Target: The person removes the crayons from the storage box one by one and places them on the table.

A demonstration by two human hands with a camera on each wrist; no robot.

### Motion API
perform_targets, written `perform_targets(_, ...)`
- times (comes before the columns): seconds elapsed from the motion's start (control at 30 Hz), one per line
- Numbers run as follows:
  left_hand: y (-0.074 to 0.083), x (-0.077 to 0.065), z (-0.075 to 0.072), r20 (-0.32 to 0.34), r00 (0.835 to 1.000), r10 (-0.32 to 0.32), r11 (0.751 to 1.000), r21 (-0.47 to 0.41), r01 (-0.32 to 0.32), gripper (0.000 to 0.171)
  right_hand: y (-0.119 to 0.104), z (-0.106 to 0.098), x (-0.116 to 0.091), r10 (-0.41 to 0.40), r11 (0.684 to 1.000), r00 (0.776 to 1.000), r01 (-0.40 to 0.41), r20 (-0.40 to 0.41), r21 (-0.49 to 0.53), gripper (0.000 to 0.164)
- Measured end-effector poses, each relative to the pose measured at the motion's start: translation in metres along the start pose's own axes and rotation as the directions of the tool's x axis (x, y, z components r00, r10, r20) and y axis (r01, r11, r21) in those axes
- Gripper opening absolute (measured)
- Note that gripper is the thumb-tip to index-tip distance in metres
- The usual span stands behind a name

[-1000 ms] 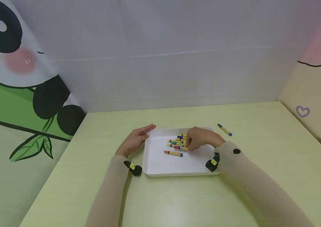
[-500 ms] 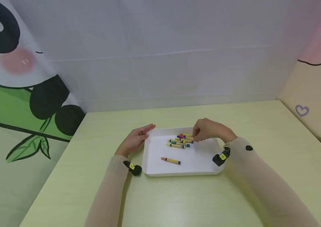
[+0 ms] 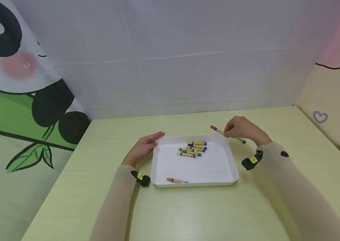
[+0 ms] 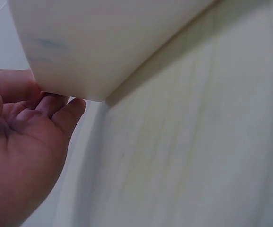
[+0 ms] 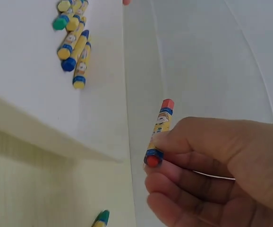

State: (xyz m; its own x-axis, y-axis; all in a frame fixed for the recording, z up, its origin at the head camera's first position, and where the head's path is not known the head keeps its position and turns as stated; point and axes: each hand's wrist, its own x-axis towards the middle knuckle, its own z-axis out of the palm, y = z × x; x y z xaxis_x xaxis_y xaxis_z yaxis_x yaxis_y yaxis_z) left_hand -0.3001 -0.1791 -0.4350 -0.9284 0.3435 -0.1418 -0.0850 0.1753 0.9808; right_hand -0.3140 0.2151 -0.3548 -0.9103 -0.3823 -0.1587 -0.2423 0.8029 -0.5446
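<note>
A right hand (image 3: 245, 130) pinches a red crayon (image 5: 163, 118) between thumb and fingers over a pale desk (image 3: 170, 214), just beyond the far right corner of a white tray (image 3: 215, 169). The crayon sits at a slant, its red tip pointing away to the left; whether it touches the desk is not clear. A green crayon (image 3: 242, 140) lies on the desk by the same hand, partly hidden behind it in the head view.

Across the tray, a left hand (image 3: 142, 149) rests at the far left corner, fingers outstretched and thumb against the rim. Inside the tray, a loose cluster of crayons (image 3: 192, 155) in yellow wrappers lies toward the back, with yellow, blue and green ends showing, some touching their neighbors. An orange crayon (image 3: 176, 180) lies apart from them, close along the near wall.

Beige sleeves (image 3: 112, 197) cover both arms, and a small black camera (image 3: 142, 179) is strapped at each wrist. A plain gray cloth (image 3: 170, 60) hangs behind the desk, flanked by a green-and-white cartoon panel (image 3: 16, 110) and a cream-and-pink one.
</note>
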Motion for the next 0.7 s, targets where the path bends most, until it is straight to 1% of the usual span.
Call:
perform_targets(0.2, 0.001, 0.000, 0.001, 0.004, 1.000, -0.002, 1.000, 0.001, 0.002, 0.051, 0.033, -0.005, -0.004, 0.061, 0.998, 0.998, -0.061, -0.015, 0.013, 0.024)
perform_targets(0.3, 0.001, 0.000, 0.002, 0.009, 1.000, 0.003, 1.000, 0.006, -0.003, 0.051, 0.046, -0.007, -0.006, 0.085, 0.996, 0.996, -0.085, -0.020, 0.017, 0.024)
perform_targets(0.47, 0.002, -0.001, 0.003, 0.001, 1.000, -0.001, 1.000, 0.010, 0.001, 0.051, 0.060, -0.007, -0.010, 0.120, 0.993, 0.993, -0.119, -0.020, 0.028, 0.022)
perform_targets(0.7, 0.000, -0.001, 0.001, 0.017, 1.000, 0.018, 1.000, 0.001, -0.018, 0.051, 0.075, -0.004, -0.011, 0.161, 0.986, 0.987, -0.161, 0.003, 0.045, 0.023)
